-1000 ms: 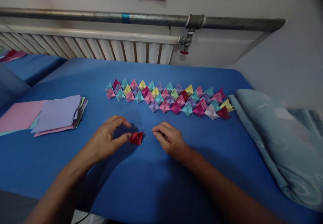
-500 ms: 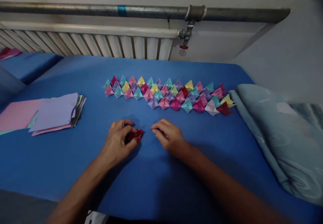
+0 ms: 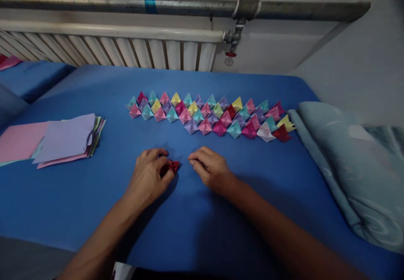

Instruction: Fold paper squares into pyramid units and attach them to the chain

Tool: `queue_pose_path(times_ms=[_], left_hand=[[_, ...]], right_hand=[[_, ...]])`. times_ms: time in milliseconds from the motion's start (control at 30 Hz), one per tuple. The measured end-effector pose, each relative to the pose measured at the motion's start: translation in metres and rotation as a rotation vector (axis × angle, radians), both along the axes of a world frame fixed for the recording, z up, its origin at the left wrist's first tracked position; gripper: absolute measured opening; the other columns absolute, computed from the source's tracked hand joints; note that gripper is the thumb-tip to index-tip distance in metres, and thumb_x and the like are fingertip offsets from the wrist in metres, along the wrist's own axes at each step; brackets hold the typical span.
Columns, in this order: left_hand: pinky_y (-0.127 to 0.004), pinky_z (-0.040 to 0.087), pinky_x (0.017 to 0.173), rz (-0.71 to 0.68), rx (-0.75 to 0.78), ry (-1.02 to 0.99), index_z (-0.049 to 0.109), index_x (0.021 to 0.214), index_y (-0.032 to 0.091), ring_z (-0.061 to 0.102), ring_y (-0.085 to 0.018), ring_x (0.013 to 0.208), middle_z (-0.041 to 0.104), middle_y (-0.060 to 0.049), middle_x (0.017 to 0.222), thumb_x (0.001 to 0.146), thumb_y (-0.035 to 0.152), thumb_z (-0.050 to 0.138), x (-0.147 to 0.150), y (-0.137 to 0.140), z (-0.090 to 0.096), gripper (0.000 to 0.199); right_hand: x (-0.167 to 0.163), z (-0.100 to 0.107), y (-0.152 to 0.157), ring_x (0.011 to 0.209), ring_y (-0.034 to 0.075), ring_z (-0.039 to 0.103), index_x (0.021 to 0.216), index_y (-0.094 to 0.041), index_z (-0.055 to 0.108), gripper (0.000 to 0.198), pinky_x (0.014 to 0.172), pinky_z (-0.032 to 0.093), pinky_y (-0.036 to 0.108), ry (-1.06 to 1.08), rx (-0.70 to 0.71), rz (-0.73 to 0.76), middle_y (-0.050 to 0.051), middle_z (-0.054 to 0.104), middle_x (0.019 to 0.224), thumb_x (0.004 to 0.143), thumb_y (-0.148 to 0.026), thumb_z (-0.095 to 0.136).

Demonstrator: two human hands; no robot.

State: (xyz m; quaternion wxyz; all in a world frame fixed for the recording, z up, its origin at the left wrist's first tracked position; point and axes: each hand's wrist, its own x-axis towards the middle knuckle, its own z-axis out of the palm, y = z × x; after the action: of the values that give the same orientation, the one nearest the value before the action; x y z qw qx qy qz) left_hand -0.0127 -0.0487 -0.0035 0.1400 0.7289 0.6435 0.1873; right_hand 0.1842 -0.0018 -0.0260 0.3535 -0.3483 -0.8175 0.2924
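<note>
Between the thumb and fingers of my left hand (image 3: 151,170) is a small red folded paper boat (image 3: 175,166), held low over the blue surface (image 3: 176,229). Most of the boat is hidden by the fingers; its right tip shows. To its right, my right hand (image 3: 211,168) is closed, thumb against curled fingers, with nothing visible in it and a small gap to the boat. Beyond both hands stand staggered rows of folded paper boats (image 3: 220,127) in pink, teal, yellow, purple, red and white.
A stack of coloured paper sheets (image 3: 65,137) lies at left, overlapping a pink sheet (image 3: 23,139). On the right is a folded teal blanket (image 3: 344,166). Behind the surface run a white radiator (image 3: 142,53), a metal pipe (image 3: 189,6) and a valve (image 3: 233,38).
The view has tipped slightly downward. My left fingers have shifted a little over the red paper boat, covering more of it. My right hand stays closed in nearly the same place.
</note>
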Motion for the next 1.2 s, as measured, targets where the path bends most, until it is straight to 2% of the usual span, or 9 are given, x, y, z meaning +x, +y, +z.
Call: queue_pose_path(times_ms=[367, 600, 700, 833, 1000, 1067, 1100, 1200], left_hand=[[-0.047, 0.038, 0.085, 0.063, 0.032, 0.102, 0.068, 0.074, 0.020, 0.050, -0.030, 0.102, 0.067, -0.008, 0.107, 0.080, 0.027, 0.059, 0.011, -0.001, -0.001, 0.012], [-0.046, 0.037, 0.085, 0.058, 0.068, 0.074, 0.068, 0.073, 0.021, 0.050, -0.029, 0.102, 0.068, -0.008, 0.104, 0.079, 0.025, 0.059, 0.009, -0.001, -0.004, 0.012], [-0.044, 0.038, 0.085, 0.012, 0.076, 0.051, 0.070, 0.074, 0.022, 0.051, -0.028, 0.100, 0.068, -0.007, 0.101, 0.079, 0.024, 0.059, 0.004, 0.000, -0.004, 0.012], [-0.043, 0.038, 0.085, -0.127, 0.071, 0.049, 0.072, 0.075, 0.024, 0.050, -0.028, 0.100, 0.067, -0.007, 0.100, 0.079, 0.022, 0.059, -0.005, 0.008, 0.001, 0.014], [-0.044, 0.038, 0.092, -0.271, -0.005, 0.007, 0.072, 0.085, 0.024, 0.050, -0.028, 0.106, 0.064, -0.007, 0.109, 0.078, 0.031, 0.062, -0.015, 0.013, 0.021, 0.013], [-0.043, 0.039, 0.095, -0.223, 0.000, -0.092, 0.071, 0.088, 0.024, 0.052, -0.027, 0.107, 0.063, -0.007, 0.110, 0.079, 0.036, 0.062, -0.022, 0.008, 0.030, 0.018], [-0.042, 0.039, 0.095, -0.156, 0.016, -0.152, 0.070, 0.089, 0.024, 0.053, -0.027, 0.107, 0.063, -0.007, 0.110, 0.079, 0.037, 0.061, -0.026, 0.004, 0.034, 0.019], [-0.037, 0.045, 0.087, 0.158, 0.010, -0.327, 0.067, 0.087, 0.022, 0.059, -0.023, 0.092, 0.065, -0.005, 0.095, 0.079, 0.039, 0.059, -0.035, -0.017, 0.036, 0.020]], right_hand=[[-0.001, 0.000, 0.000, 0.080, 0.015, 0.058, 0.089, -0.020, 0.064, 0.015, 0.075, 0.046, 0.028, -0.014, -0.009, -0.007, 0.003, 0.062, 0.083, 0.088, -0.013, 0.050], [-0.001, -0.002, 0.000, 0.079, 0.015, 0.059, 0.089, -0.020, 0.063, 0.015, 0.073, 0.047, 0.027, -0.015, 0.020, -0.019, 0.004, 0.062, 0.083, 0.087, -0.014, 0.050], [-0.001, -0.004, 0.000, 0.077, 0.015, 0.059, 0.089, -0.020, 0.063, 0.015, 0.071, 0.046, 0.027, -0.024, 0.041, -0.031, 0.003, 0.062, 0.082, 0.087, -0.013, 0.050], [-0.002, -0.005, 0.000, 0.077, 0.015, 0.059, 0.089, -0.020, 0.063, 0.015, 0.071, 0.046, 0.026, -0.010, 0.070, -0.031, 0.002, 0.061, 0.081, 0.086, -0.012, 0.051], [-0.001, -0.002, -0.001, 0.077, 0.015, 0.059, 0.088, -0.019, 0.063, 0.015, 0.071, 0.047, 0.027, 0.007, 0.055, -0.028, 0.003, 0.061, 0.082, 0.086, -0.012, 0.050], [0.000, -0.001, -0.001, 0.077, 0.015, 0.059, 0.089, -0.020, 0.063, 0.015, 0.071, 0.047, 0.027, 0.026, 0.046, -0.015, 0.003, 0.062, 0.082, 0.087, -0.013, 0.050], [0.000, 0.000, -0.001, 0.076, 0.014, 0.059, 0.090, -0.020, 0.063, 0.014, 0.071, 0.047, 0.027, 0.035, 0.042, -0.001, 0.003, 0.062, 0.081, 0.087, -0.013, 0.051], [-0.002, 0.000, -0.001, 0.076, 0.014, 0.060, 0.094, -0.021, 0.063, 0.017, 0.071, 0.048, 0.026, 0.044, 0.018, 0.046, 0.002, 0.063, 0.084, 0.085, -0.012, 0.052]])
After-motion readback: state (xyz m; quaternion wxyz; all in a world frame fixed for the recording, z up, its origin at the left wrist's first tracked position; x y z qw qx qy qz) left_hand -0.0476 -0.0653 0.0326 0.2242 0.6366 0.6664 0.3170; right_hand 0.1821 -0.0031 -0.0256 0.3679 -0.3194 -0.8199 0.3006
